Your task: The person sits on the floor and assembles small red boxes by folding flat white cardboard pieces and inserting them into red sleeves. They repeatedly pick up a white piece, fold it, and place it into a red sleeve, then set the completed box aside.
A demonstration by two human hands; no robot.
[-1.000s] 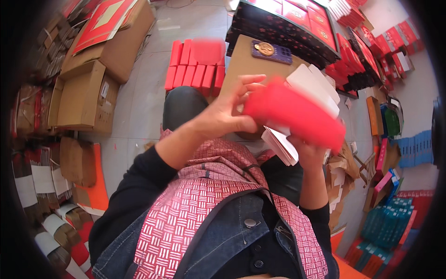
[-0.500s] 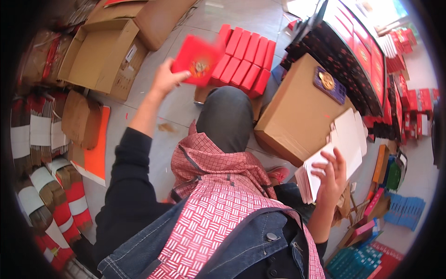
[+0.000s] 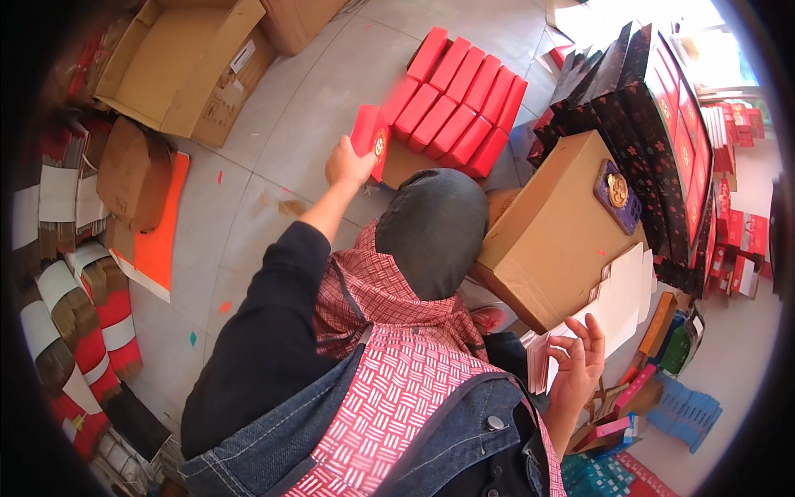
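Observation:
My left hand [image 3: 349, 168] is closed on the edge of a red box [image 3: 367, 128] with a round gold emblem. The box stands tilted at the left end of rows of red boxes [image 3: 448, 124]. Beneath those rows, part of a brown cardboard carton [image 3: 403, 162] shows. At the right, my right hand [image 3: 577, 356] has its fingers bent and apart, with nothing held in them. Just beside it, a fanned stack of white card sheets [image 3: 621, 286] leans against a large brown carton [image 3: 538, 236]; whether the fingers touch the sheets I cannot tell.
A phone [image 3: 619, 195] in a purple case lies on the large carton. Dark patterned gift bags [image 3: 654, 132] stand behind it. At the far left are an open cardboard box [image 3: 161, 66], an orange sheet [image 3: 161, 232] and banded bundles [image 3: 103, 323]. Blue packets [image 3: 686, 414] lie at the right.
My left hand has brought the red box down and right, against the end of the rows. My right hand stays beside the white sheets, fingers slightly more bent. The view has shifted.

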